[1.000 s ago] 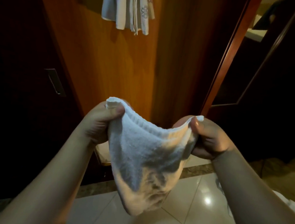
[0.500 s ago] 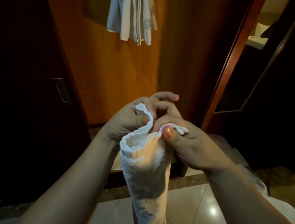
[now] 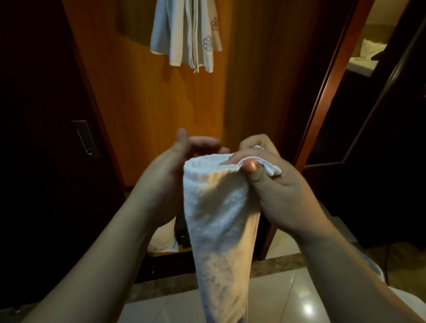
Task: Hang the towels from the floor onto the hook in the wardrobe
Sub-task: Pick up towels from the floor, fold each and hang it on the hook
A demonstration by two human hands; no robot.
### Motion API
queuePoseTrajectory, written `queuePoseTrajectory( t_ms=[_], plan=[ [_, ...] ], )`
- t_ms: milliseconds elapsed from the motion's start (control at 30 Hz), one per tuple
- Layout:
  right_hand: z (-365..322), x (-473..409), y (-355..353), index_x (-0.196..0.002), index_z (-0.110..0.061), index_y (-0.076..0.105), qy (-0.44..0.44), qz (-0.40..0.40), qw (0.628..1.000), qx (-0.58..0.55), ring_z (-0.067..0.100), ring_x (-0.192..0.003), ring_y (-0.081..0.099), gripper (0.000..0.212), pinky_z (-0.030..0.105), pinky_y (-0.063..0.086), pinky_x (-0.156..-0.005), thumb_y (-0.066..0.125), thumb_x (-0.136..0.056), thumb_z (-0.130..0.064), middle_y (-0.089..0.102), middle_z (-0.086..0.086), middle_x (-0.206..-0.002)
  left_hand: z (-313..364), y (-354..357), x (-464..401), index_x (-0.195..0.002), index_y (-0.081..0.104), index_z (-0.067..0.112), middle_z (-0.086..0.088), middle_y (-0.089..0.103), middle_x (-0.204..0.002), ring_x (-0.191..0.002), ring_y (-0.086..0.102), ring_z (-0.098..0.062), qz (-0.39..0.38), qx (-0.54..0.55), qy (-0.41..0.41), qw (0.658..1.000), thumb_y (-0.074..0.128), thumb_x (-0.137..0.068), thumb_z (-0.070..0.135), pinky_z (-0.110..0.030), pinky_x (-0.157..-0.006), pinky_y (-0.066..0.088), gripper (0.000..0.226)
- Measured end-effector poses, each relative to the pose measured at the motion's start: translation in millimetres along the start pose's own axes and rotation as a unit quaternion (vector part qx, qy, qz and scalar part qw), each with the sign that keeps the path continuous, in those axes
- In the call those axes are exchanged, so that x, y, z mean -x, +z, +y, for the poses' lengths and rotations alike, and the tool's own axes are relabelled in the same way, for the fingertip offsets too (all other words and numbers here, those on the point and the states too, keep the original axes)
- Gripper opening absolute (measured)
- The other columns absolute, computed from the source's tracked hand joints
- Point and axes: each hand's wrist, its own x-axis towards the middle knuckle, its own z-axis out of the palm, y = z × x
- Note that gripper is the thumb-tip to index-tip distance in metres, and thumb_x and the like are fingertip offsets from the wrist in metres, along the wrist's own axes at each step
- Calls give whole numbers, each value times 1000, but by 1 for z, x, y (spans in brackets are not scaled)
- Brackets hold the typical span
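Your right hand (image 3: 278, 193) pinches the gathered top hem of the white towel (image 3: 221, 229) between thumb and fingers, just right of the frame's centre. Your left hand (image 3: 169, 175) sits against the towel's other side with its fingers loosely curved behind the fold; it is blurred, so you cannot tell whether it grips the cloth or only steadies it. The towel hangs from that pinch in a narrow column down toward the lower middle of the frame, its tail over the pale floor tiles (image 3: 284, 309).

Holding both corners bunched together looks like a way to make one compact point that can go over a hook, rather than a wide edge that would slip off.

The wardrobe (image 3: 126, 84) stands open in the upper half of the frame. Inside it, at top centre, light cloths (image 3: 184, 30) already hang against the orange wood panel; the hook itself is cut off by the upper edge. At the wardrobe's base, behind your left wrist, something pale lies low down, too dim to identify. More white fabric (image 3: 420, 305) shows on the floor at the lower right edge, likely another towel waiting.
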Motion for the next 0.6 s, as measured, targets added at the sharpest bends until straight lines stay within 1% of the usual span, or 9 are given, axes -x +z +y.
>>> queuePoseTrajectory(
  t_ms=[67,133,200,233,333,400,467,533,600],
  plan=[
    [2,-5,-5,-93,-48,73,22,34,999,7,-3,-100,53,27,15,40,-87,47,-93,-56,49,-25,-99,-8,-7,2,-108,76,21,-11,72,-118,-112,67,-31,-14,24,10,1000,64,-63,85,-47,-93,55,78],
    [6,-11,-8,-93,-53,72,24,45,998,40,-1,-101,53,26,16,41,-87,46,-99,-48,48,-20,-100,-14,-8,6,-123,70,23,-12,68,-128,-120,64,-33,-28,-13,27,999,74,-63,78,-48,-97,53,82],
    [9,-14,-10,-96,-56,70,19,48,997,57,0,-104,52,28,16,42,-88,46,-102,-43,46,-16,-103,-15,-1,4,-118,73,31,-4,72,-122,-114,68,-22,-21,-48,54,997,82,-72,56,-33,-88,57,53],
    [9,-15,-10,-99,-57,69,18,48,997,60,-1,-105,52,27,15,42,-88,45,-102,-46,46,-16,-104,-13,1,1,-113,75,34,-1,74,-118,-110,70,-19,-8,-53,63,997,81,-76,45,-28,-85,58,39],
    [13,-18,-17,-114,-62,59,24,50,997,44,-2,-108,55,22,14,46,-86,47,-95,-65,49,-21,-114,-7,8,-4,-105,78,34,-2,76,-113,-108,71,-20,-1,-34,49,998,76,-79,37,-28,-84,58,26],
    [21,-17,-24,-128,-66,46,55,51,997,0,2,-114,58,40,21,50,-90,55,-89,-70,52,-23,-121,-2,12,-5,-102,79,33,-2,76,-112,-106,72,-19,-1,-29,42,999,74,-76,40,-25,-82,57,27],
    [33,-16,-30,-133,-65,43,108,58,992,-41,13,-125,58,51,36,50,-102,63,-86,-67,55,-17,-132,-2,11,-8,-101,79,29,-3,76,-111,-104,72,-19,0,-21,31,999,74,-77,35,-26,-81,58,25],
    [43,-13,-35,-124,-50,58,159,70,984,-39,14,-114,67,42,47,51,-104,64,-85,-64,68,-7,-124,-2,9,-10,-100,79,26,-5,76,-109,-102,73,-20,8,-17,15,1000,72,-80,31,-27,-80,59,22],
    [48,-11,-37,-105,-42,70,180,101,978,27,10,-98,70,35,51,52,-99,54,-87,-66,74,-8,-104,-1,7,-12,-98,79,26,-5,77,-106,-97,74,-20,18,-22,8,1000,71,-81,32,-26,-73,59,20]
  ],
)
